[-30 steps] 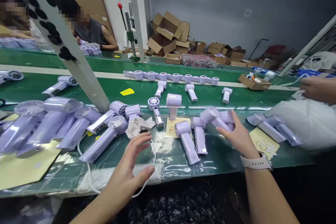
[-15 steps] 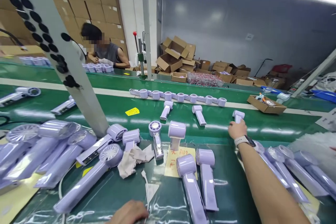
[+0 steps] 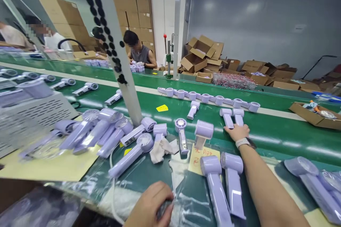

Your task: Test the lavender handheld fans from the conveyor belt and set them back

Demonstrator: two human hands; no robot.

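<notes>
Far out at one o'clock, right hand touching two lilac fans on green belt, grip impossible to tell. Down at six o'clock, left hand curled tight around a dark object.

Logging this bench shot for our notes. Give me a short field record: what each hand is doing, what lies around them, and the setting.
right hand: right hand stretched onto the green conveyor belt, fingers at two lilac handheld fans lying side by side
left hand: left hand near the bench edge, curled on a small dark object, unclear what
nearby: two lilac fans by the right forearm; yellow handwritten note; crumpled beige cloth
setting: other people seated across the belt
</notes>
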